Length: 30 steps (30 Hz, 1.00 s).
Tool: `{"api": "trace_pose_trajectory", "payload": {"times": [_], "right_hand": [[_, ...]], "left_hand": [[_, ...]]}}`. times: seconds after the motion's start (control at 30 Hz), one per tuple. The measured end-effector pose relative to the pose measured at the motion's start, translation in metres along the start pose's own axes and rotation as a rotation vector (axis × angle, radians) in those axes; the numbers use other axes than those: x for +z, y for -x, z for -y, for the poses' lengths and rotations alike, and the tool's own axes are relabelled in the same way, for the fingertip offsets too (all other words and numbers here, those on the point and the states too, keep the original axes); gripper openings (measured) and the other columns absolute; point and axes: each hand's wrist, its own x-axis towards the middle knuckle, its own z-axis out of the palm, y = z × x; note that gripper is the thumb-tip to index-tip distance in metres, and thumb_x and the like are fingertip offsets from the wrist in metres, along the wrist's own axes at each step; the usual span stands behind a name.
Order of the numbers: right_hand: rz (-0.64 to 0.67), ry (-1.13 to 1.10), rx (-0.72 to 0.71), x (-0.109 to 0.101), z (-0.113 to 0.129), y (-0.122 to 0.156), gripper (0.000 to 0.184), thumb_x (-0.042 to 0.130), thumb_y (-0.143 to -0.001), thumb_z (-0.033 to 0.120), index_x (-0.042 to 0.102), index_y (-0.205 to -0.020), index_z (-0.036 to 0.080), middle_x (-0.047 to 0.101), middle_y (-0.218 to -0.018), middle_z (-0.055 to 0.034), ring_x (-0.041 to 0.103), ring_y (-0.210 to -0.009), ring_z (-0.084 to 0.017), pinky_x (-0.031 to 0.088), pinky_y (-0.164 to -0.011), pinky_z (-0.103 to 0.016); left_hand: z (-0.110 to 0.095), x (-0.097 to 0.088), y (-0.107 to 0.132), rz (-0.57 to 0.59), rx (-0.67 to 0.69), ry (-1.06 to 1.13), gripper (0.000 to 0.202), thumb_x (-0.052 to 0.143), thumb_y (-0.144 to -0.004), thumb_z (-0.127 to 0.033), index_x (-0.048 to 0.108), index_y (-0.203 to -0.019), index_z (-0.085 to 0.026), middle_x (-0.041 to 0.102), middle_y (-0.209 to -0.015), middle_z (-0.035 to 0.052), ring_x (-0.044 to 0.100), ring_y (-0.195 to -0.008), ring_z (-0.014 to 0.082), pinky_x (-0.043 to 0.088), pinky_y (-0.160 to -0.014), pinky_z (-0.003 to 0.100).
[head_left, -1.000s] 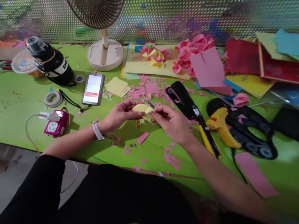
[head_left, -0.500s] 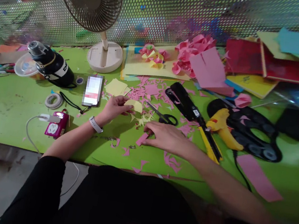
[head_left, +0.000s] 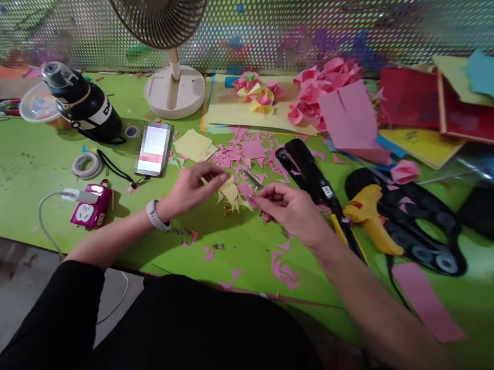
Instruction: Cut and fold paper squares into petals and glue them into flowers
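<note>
My left hand (head_left: pixel 194 186), with a white watch at the wrist, pinches a small yellow paper piece (head_left: pixel 229 193) just above the green table (head_left: pixel 11 177). My right hand (head_left: pixel 292 210) is closed in a pinch facing it, with a small pink paper scrap (head_left: pixel 247 191) at its fingertips. The two hands' fingertips are a few centimetres apart. Yellow offcuts lie under them. The blades of black scissors (head_left: pixel 252 178) poke out behind my right hand, which hides the handles.
Pink paper scraps (head_left: pixel 240 152) litter the table. A yellow glue gun (head_left: pixel 369 218), a black stapler (head_left: pixel 310 173) and a black pouch lie to the right. A phone (head_left: pixel 154 148), a bottle (head_left: pixel 81 103), tape (head_left: pixel 87 164) and a fan (head_left: pixel 175 91) stand left. Paper flowers (head_left: pixel 257 91) and coloured sheets are behind.
My right hand lifted off the table with the pink scrap and came up toward my left hand. My left hand moved the yellow piece slightly right; the scissors' handles are now covered.
</note>
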Motion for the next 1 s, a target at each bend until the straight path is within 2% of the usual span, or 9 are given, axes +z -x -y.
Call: {"api": "trace_pose_trajectory", "payload": {"times": [0.07,0.13,0.33,0.5,0.57,0.63,0.73,0.87,1.0], "right_hand": [[-0.042,-0.064,-0.014,0.004,-0.002,0.0,0.041,0.076,-0.075,0.058,0.065,-0.084,0.02,0.065,-0.074,-0.0018,0.057,-0.057,-0.012,0.05,-0.053,-0.028],[-0.052,-0.075,-0.029,0.009,-0.002,0.0,0.04,0.076,-0.074,0.057,0.064,-0.082,0.02,0.064,-0.071,-0.0009,0.057,-0.056,-0.012,0.049,-0.052,-0.027],[-0.019,-0.07,-0.055,0.013,0.002,0.003,0.033,0.075,-0.078,0.051,0.066,-0.084,0.019,0.064,-0.071,-0.0007,0.059,-0.06,-0.012,0.05,-0.054,-0.025],[0.039,-0.039,-0.064,0.01,0.001,0.002,0.031,0.071,-0.082,0.05,0.067,-0.088,0.02,0.064,-0.071,-0.0002,0.059,-0.054,-0.012,0.052,-0.05,-0.027],[-0.006,0.058,-0.165,0.007,-0.001,0.003,0.027,0.068,-0.086,0.048,0.068,-0.093,0.022,0.067,-0.072,-0.0009,0.061,-0.054,-0.014,0.053,-0.051,-0.029],[-0.12,0.25,-0.351,0.003,-0.002,0.002,0.02,0.064,-0.091,0.042,0.071,-0.095,0.024,0.072,-0.078,-0.003,0.068,-0.064,-0.017,0.057,-0.06,-0.033],[-0.249,0.607,-0.636,-0.006,-0.004,0.001,0.015,0.06,-0.094,0.031,0.074,-0.092,0.027,0.077,-0.09,-0.0048,0.072,-0.08,-0.021,0.059,-0.073,-0.036],[-0.252,0.882,-0.925,-0.014,-0.004,-0.001,0.019,0.058,-0.094,0.016,0.075,-0.098,0.024,0.078,-0.097,-0.0066,0.074,-0.083,-0.02,0.061,-0.074,-0.034],[-0.222,0.99,-1.025,-0.015,-0.004,0.001,0.025,0.056,-0.095,0.011,0.073,-0.106,0.025,0.077,-0.106,-0.0061,0.073,-0.091,-0.02,0.061,-0.079,-0.033]], "left_hand": [[-0.007,0.009,0.008,0.198,-0.087,0.086,0.031,0.064,-0.09,-0.045,0.073,-0.095,-0.015,0.07,-0.082,0.0074,0.062,-0.065,0.0104,0.049,-0.057,0.022],[-0.009,0.016,0.013,0.243,-0.161,0.202,0.038,0.069,-0.085,-0.048,0.072,-0.097,-0.013,0.071,-0.084,0.0077,0.066,-0.068,0.012,0.052,-0.057,0.022],[-0.003,0.022,0.014,0.187,-0.22,0.324,0.039,0.071,-0.082,-0.049,0.07,-0.093,-0.012,0.07,-0.08,0.0057,0.068,-0.069,0.0111,0.053,-0.054,0.017],[0.001,0.021,0.014,0.18,-0.135,0.341,0.034,0.071,-0.084,-0.045,0.072,-0.095,-0.012,0.071,-0.082,0.0056,0.068,-0.07,0.0106,0.055,-0.057,0.018],[0.001,0.019,0.015,0.169,-0.079,0.334,0.033,0.071,-0.084,-0.041,0.071,-0.101,-0.013,0.072,-0.084,0.0061,0.068,-0.071,0.0111,0.057,-0.06,0.019],[0.0,0.016,0.015,0.173,-0.072,0.346,0.037,0.072,-0.084,-0.038,0.068,-0.112,-0.014,0.072,-0.089,0.007,0.07,-0.073,0.0125,0.058,-0.061,0.021],[-0.001,0.01,0.012,0.27,-0.233,0.452,0.037,0.063,-0.09,-0.044,0.067,-0.111,-0.013,0.073,-0.089,0.009,0.071,-0.069,0.0125,0.054,-0.053,0.019],[-0.003,0.006,0.008,0.45,-0.467,0.574,0.037,0.064,-0.089,-0.047,0.069,-0.091,-0.011,0.073,-0.083,0.009,0.068,-0.061,0.0097,0.048,-0.046,0.015],[-0.004,0.008,0.008,0.474,-0.492,0.565,0.032,0.076,-0.08,-0.041,0.069,-0.09,-0.011,0.072,-0.083,0.0057,0.068,-0.064,0.0084,0.049,-0.049,0.014]]}}
